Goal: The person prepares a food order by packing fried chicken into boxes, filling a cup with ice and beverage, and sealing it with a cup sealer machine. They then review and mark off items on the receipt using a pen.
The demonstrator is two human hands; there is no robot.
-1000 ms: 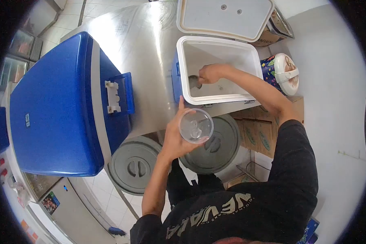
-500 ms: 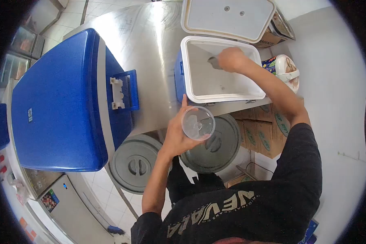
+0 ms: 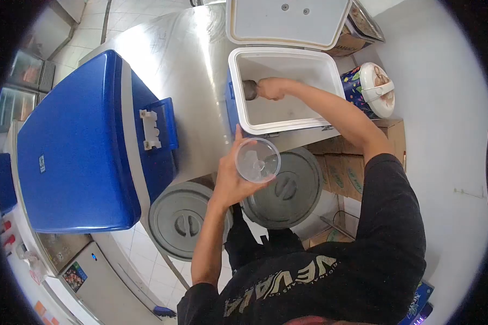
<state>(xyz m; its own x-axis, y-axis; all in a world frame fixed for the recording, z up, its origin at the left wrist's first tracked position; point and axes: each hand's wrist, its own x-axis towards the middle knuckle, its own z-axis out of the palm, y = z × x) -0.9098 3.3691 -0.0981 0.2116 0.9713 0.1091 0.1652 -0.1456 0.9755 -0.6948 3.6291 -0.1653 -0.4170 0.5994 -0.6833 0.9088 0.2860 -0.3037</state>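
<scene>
My left hand (image 3: 229, 181) is wrapped around a clear plastic cup (image 3: 258, 161) with some ice pieces at its bottom. The cup is just in front of a blue-and-white cooler box (image 3: 295, 129), and my index finger points toward the box's near left corner. Inside the open box, my right hand (image 3: 274, 89) grips a grey metal scoop (image 3: 249, 90), whose round bowl is near the left inner wall. What lies at the bottom of the box is hard to make out. The cooler's white lid (image 3: 287, 26) is tipped back behind it.
A large closed blue cooler (image 3: 76, 151) stands left on the steel table (image 3: 200, 108). Two grey round bin lids (image 3: 171, 233) are below the table edge. A patterned jug (image 3: 376, 89) and cardboard boxes (image 3: 336, 173) are at the right, by the white wall (image 3: 439, 162).
My right hand has moved left and slightly down inside the cooler box with the scoop, from its right side toward the left wall. The cup stays in my left hand. The view has shifted slightly.
</scene>
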